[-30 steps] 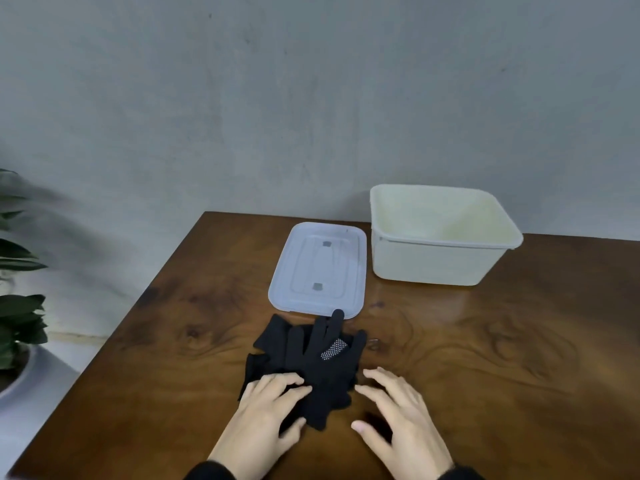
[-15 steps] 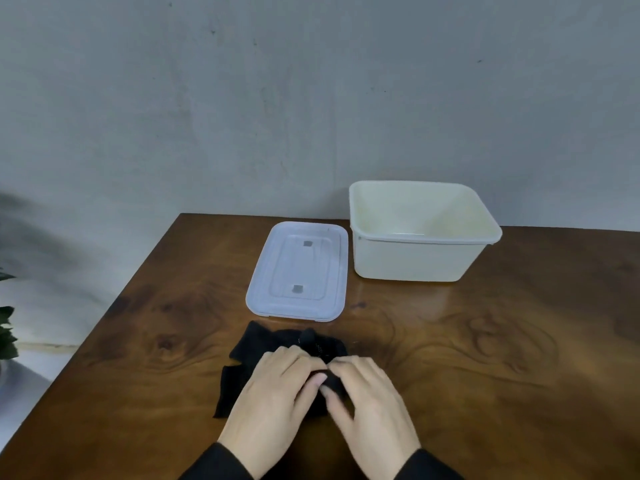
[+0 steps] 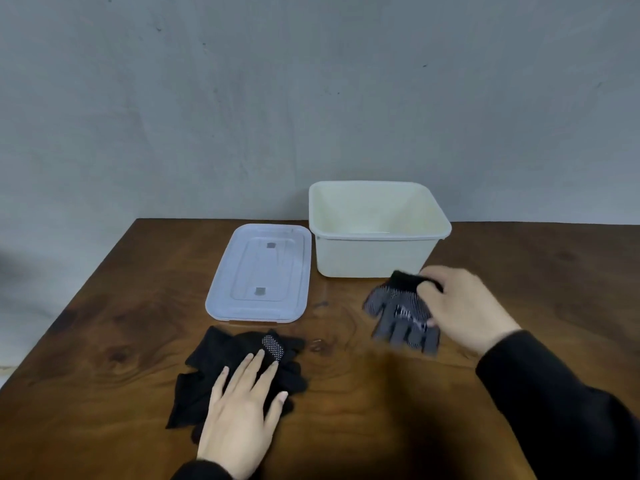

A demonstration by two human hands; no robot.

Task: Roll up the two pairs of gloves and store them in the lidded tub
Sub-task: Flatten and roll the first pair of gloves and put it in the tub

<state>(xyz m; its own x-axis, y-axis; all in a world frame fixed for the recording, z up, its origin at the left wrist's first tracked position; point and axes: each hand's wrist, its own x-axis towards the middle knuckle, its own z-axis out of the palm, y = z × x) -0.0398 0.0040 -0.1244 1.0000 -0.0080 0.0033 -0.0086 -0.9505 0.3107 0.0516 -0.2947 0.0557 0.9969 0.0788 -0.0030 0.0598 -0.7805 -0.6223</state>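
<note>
A pile of black gloves (image 3: 214, 362) lies near the table's front left, one dotted fingertip showing on top. My left hand (image 3: 242, 410) rests flat on the pile with fingers spread. My right hand (image 3: 464, 313) grips the black cuff of a dotted grey-and-black glove (image 3: 398, 313), which hangs blurred just in front of the tub, fingers pointing toward me. The cream tub (image 3: 374, 251) stands open and empty at the back. Its pale lid (image 3: 259, 271) lies flat to the tub's left.
The wooden table (image 3: 346, 375) runs to a grey wall behind the tub. The table's left edge slants from back centre to front left. Bare wood shows between the pile and the held glove, and to the right of the tub.
My right hand has taken one dotted glove from the pile and carried it right, toward the tub. My left hand stays on the pile, now flat. The view has shifted right.
</note>
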